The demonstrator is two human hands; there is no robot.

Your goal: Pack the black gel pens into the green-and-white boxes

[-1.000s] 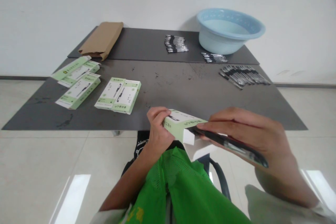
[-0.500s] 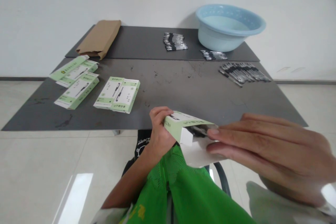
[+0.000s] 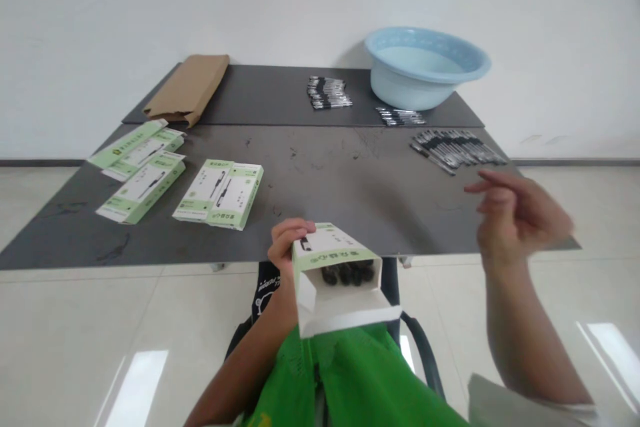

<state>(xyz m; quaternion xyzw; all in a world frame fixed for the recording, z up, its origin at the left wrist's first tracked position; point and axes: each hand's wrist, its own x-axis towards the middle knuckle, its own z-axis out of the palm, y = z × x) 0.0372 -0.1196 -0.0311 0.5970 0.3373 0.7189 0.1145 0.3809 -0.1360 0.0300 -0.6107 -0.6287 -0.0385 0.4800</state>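
Observation:
My left hand [image 3: 287, 247] grips a green and white pen box [image 3: 333, 247] by its left side, above my lap. The box's near end is open toward me with its flaps folded out, and several dark pen ends [image 3: 350, 273] show inside. My right hand [image 3: 520, 213] hangs over the right side of the table, slightly blurred, with fingers partly stretched and nothing seen in them. Closest to it is a row of black and clear pens [image 3: 457, 149] lying side by side on the table.
Two smaller pen groups lie farther back, one pen pile [image 3: 327, 93] mid-table and another pen pile [image 3: 400, 116] before the blue basin [image 3: 425, 90]. Several green and white boxes [image 3: 235, 195] lie at left, near a brown paper bag [image 3: 190, 87] on the grey table [image 3: 320, 180].
My right hand has come away from the box's open end and moved out over the table's right side. My left hand has shifted the box slightly left, turning its opening toward me.

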